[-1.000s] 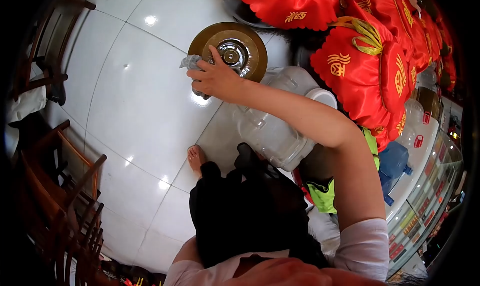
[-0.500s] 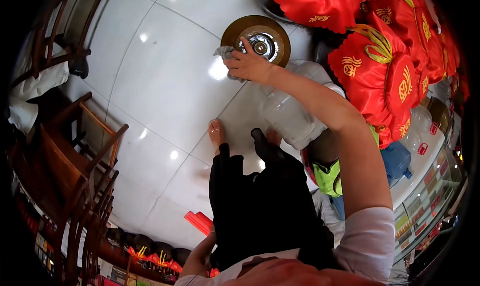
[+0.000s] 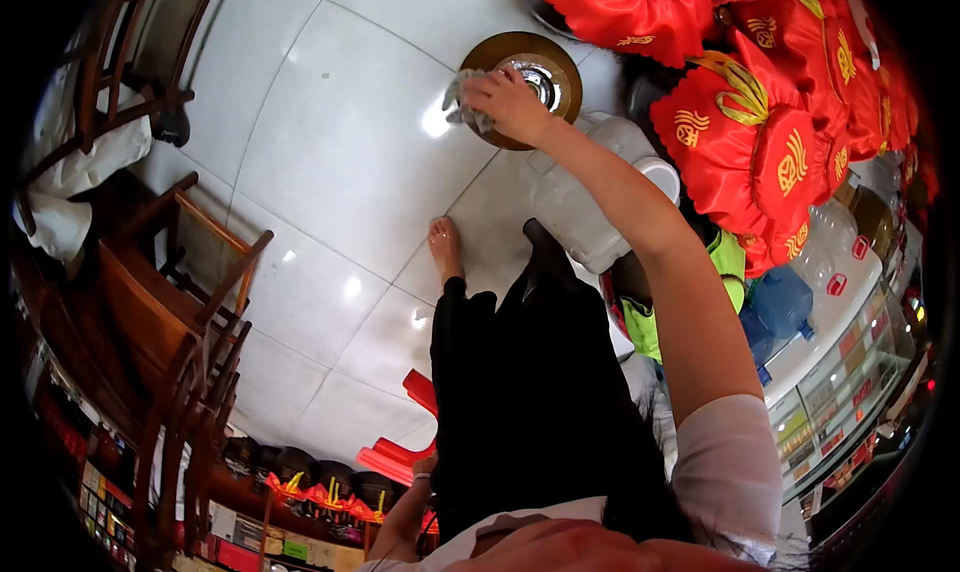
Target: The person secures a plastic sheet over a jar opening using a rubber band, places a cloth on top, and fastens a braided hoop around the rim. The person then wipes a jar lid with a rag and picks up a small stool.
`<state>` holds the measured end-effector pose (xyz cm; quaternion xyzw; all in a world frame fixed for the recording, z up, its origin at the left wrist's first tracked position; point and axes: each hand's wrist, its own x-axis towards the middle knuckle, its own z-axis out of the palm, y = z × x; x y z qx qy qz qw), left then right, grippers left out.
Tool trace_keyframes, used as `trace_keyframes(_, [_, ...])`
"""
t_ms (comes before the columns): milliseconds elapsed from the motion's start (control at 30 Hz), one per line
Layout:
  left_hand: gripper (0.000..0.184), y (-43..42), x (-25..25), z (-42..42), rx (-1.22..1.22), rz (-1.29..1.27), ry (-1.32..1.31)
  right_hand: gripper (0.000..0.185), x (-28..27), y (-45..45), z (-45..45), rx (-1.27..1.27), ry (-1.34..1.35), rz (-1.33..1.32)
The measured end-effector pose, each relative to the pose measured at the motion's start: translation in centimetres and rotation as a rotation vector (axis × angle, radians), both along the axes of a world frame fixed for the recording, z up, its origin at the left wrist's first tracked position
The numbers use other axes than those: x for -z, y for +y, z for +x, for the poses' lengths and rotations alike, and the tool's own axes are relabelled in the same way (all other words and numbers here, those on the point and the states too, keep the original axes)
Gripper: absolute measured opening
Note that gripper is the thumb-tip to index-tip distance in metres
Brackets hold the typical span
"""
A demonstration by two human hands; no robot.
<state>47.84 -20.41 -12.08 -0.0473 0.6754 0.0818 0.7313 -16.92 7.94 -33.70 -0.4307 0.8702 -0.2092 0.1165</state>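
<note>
My right hand (image 3: pixel 508 107) is closed on a crumpled grey cloth (image 3: pixel 462 102), which lies against the left rim of a round brown vessel or lid (image 3: pixel 563 72) with a shiny centre. Part of that centre is hidden behind my fingers. Down by my left hip, my left hand (image 3: pixel 426 466) is at a red plastic object (image 3: pixel 385 462) with rounded bars, its fingers apparently wrapped around it. My body hides the rest of the red object.
Large clear plastic jugs (image 3: pixel 590 197) stand beneath my right forearm. Jars with red satin covers (image 3: pixel 770 162) crowd the right. A blue jug (image 3: pixel 780 307) stands near a glass display case (image 3: pixel 840 392). Wooden chairs (image 3: pixel 150 302) line the left, on white floor tiles (image 3: pixel 330 142).
My right hand and the cloth have shifted right, further onto the brown vessel. The red object now shows more of its bars beside my left hand. The whole view has tilted slightly.
</note>
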Motion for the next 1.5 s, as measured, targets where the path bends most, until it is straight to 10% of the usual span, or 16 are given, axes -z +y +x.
trace_keyframes(300, [0.029, -7.9, -4.7, 0.9, 0.028, -0.103, -0.064, 0.061, -2.7, 1.6, -6.2, 0.473, -0.486, 0.372])
trace_keyframes(867, [0.062, -7.3, -12.6, -16.0, 0.176, -0.23, -0.16, 0.047, -1.1, 3.3, -6.9, 0.345, -0.332, 0.386])
trace_keyframes(1500, [0.078, -7.2, -14.6, -14.8, 0.159, -0.305, -0.191, 0.047, 0.1, 8.4, -7.0, 0.605, -0.386, 0.366])
